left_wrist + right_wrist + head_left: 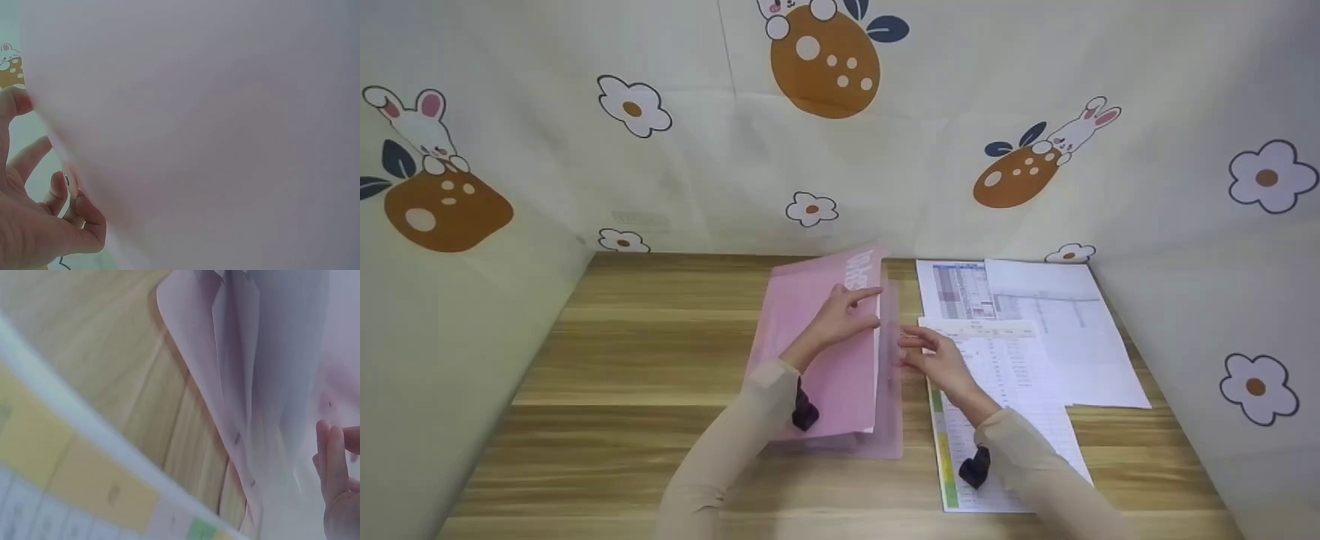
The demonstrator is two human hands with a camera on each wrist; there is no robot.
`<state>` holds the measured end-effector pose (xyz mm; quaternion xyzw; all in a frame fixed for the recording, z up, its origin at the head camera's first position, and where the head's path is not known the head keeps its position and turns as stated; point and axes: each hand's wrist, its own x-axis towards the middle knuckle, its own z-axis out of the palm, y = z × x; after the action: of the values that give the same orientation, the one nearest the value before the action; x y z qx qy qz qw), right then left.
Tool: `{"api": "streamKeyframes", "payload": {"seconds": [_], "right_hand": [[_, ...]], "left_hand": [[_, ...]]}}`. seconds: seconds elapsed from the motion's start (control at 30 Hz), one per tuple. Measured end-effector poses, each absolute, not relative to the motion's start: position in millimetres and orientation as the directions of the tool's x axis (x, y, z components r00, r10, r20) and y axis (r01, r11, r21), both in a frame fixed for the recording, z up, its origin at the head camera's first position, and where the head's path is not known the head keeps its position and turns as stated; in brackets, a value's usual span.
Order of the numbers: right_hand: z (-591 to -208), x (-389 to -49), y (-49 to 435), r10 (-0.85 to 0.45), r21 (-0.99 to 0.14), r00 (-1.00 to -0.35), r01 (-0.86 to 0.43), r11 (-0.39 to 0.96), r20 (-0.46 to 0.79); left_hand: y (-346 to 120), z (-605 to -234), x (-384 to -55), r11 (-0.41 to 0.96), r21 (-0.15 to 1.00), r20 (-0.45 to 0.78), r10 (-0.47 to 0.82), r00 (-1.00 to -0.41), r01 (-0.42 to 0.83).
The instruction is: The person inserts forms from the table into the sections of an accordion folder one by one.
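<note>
A pink file folder [810,315] with white lettering lies on the table, its front cover slightly raised on the right side over a translucent back. My left hand [838,319] is over the cover, with fingertips at its right edge. The left wrist view shows the hand [42,214] pinching a tab with a small snap [67,180] at that edge; the pink sheet fills most of that view. My right hand [941,364] is beside the folder's right edge, fingers fairly straight. In the right wrist view its fingers [336,464] hold nothing visible.
Printed sheets [1065,352] overlap to the right of the folder, one stack [997,420] with coloured strips along its left edge reaching under my right forearm. The wood-grain table [622,360] is bordered by a patterned curtain [720,187] behind and at both sides.
</note>
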<state>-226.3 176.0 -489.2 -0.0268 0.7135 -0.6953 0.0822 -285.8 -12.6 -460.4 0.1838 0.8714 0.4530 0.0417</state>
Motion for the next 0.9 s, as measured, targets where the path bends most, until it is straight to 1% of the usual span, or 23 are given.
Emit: {"api": "streamKeyframes", "payload": {"seconds": [0.13, 0.23, 0.37, 0.43, 0.5, 0.6, 0.67, 0.77, 0.9], "right_hand": [[-486.6, -230.9, 198.0, -0.079, -0.994, -0.992, 0.091, 0.069, -0.096], [-484.8, -232.7, 216.9, -0.051, -0.988, -0.992, 0.112, 0.105, -0.118], [-488.1, -234.4, 243.4, -0.036, -0.980, -0.993, 0.105, 0.170, -0.113], [-500.1, -238.8, 261.8, -0.046, -0.980, -0.994, 0.089, 0.177, -0.098], [-517.6, -245.1, 281.2, -0.026, -0.979, -0.995, 0.091, 0.184, -0.097], [-547.7, -257.1, 312.5, 0.025, -0.976, -0.993, 0.119, 0.182, -0.116], [-559.5, -261.2, 328.6, 0.071, -0.969, -0.987, 0.153, 0.193, -0.142], [-566.7, -261.6, 349.7, 0.096, -0.967, -0.983, 0.175, 0.188, -0.159], [-564.1, -253.3, 369.8, 0.120, -0.958, -0.978, 0.195, 0.210, -0.173]], "left_hand": [[-13.1, -458.4, -285.1, 0.514, 0.808, 0.100, 0.364, -0.926, 0.289], [-13.0, -457.9, -285.1, 0.515, 0.811, 0.092, 0.359, -0.929, 0.279], [-12.8, -457.9, -284.6, 0.512, 0.817, 0.082, 0.352, -0.932, 0.265], [-12.7, -458.4, -284.7, 0.510, 0.819, 0.080, 0.350, -0.933, 0.262], [-12.8, -458.6, -284.7, 0.515, 0.817, 0.078, 0.346, -0.935, 0.259], [-12.7, -459.0, -284.8, 0.516, 0.819, 0.072, 0.343, -0.937, 0.251], [-12.8, -458.8, -284.7, 0.515, 0.821, 0.067, 0.340, -0.938, 0.245], [-12.5, -458.8, -284.8, 0.507, 0.827, 0.066, 0.341, -0.938, 0.242], [-12.3, -458.6, -284.3, 0.508, 0.826, 0.070, 0.338, -0.938, 0.245]]}}
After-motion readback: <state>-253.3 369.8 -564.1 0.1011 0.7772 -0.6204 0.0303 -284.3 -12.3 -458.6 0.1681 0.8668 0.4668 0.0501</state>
